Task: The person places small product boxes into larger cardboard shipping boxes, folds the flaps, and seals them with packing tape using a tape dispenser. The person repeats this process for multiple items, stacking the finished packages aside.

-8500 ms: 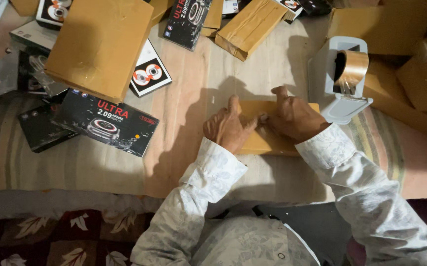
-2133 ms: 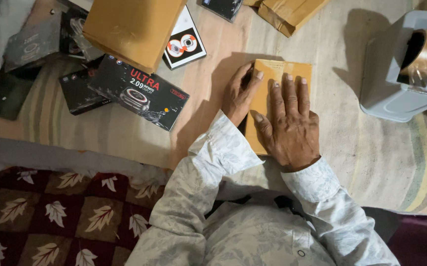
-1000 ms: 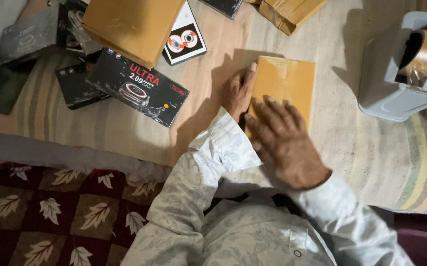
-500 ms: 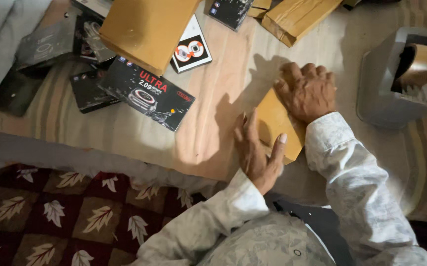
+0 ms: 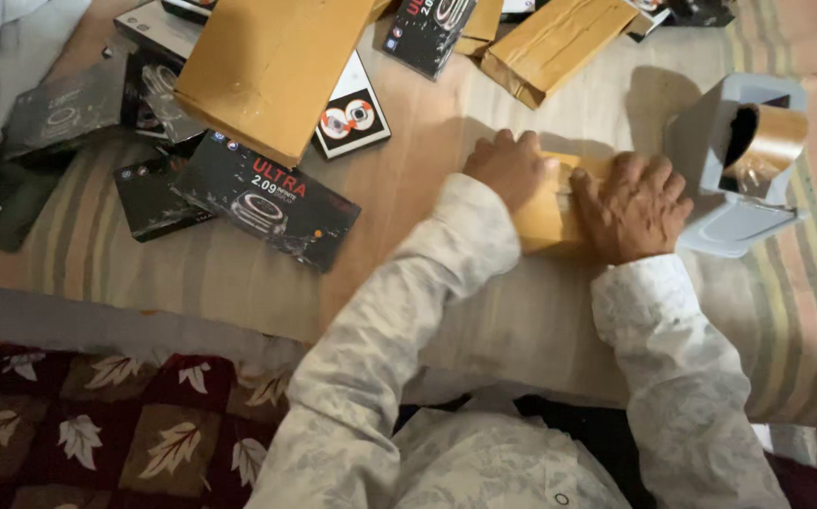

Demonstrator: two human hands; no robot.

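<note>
The striped mat (image 5: 173, 273) lay under everything, with bare room in front of your arms. A big brown packet (image 5: 272, 71) and black boxes (image 5: 267, 200) crowded its far left side. The grey tape holder (image 5: 738, 165) stood just beside your right hand (image 5: 633, 207). A small brown packet (image 5: 548, 212) lay between both hands. Your left hand (image 5: 507, 170) curled over its left edge. Your right hand pressed flat on its right edge, fingers spread.
</note>
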